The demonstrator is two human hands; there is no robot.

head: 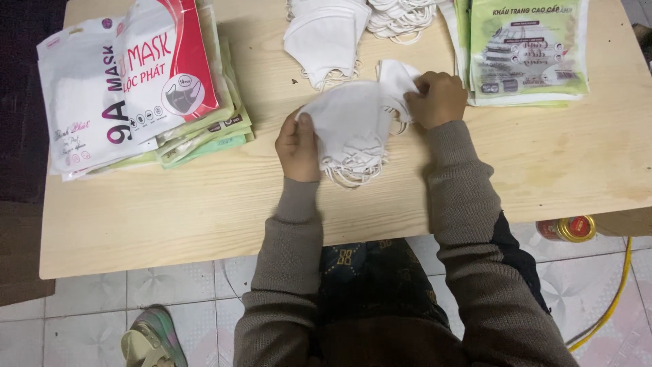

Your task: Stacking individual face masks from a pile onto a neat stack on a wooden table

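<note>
White face masks (350,126), a small stack with ear loops hanging loose at the lower edge, sit gathered between a person's two hands over the middle of a pale wooden table (204,204). The left hand (297,146) pinches the stack's near edge; the right hand (439,98) is clenched on its far corner. More loose masks (326,37) lie unpacked just behind, so the bundle appears gathered but not yet bagged. Filled packets (136,81) are piled at the left, and green-printed pouches (526,47) wait at the right. A tin (567,229) and a sandal (153,338) lie on the tiled floor.
</note>
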